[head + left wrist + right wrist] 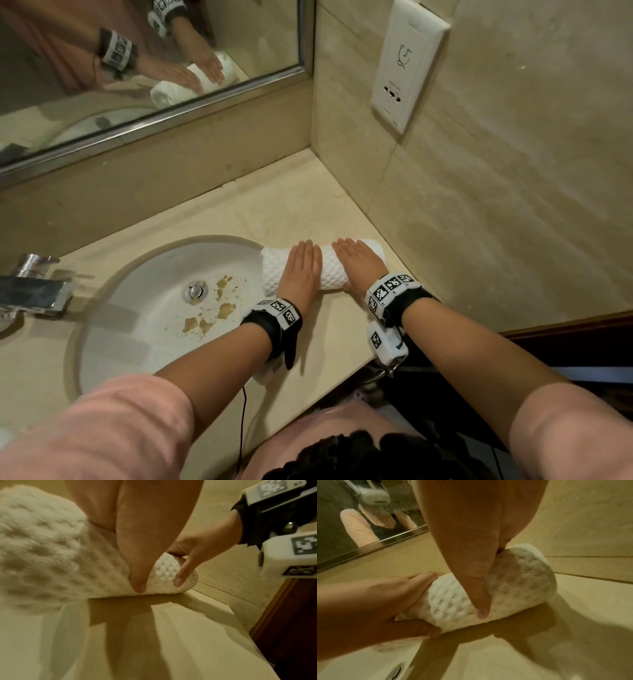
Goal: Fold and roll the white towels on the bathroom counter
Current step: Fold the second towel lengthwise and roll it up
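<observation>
Now towel roll [329,270] lies flat — axis sink-to-wall.

Beyond the fingers [306,248] bare table [291,205] runs to the mirror wall [154,192]; the tiled wall [462,222] closes their right, the sink [164,274] opens left.

L hand [301,270] & R hand [359,262] side by side, palms down, fingers straight, thumbs lower; forearms extended.

Rolled towel [329,270] on counter [291,205] right of sink [113,308] (left end overhanging basin), both hands atop.
</observation>
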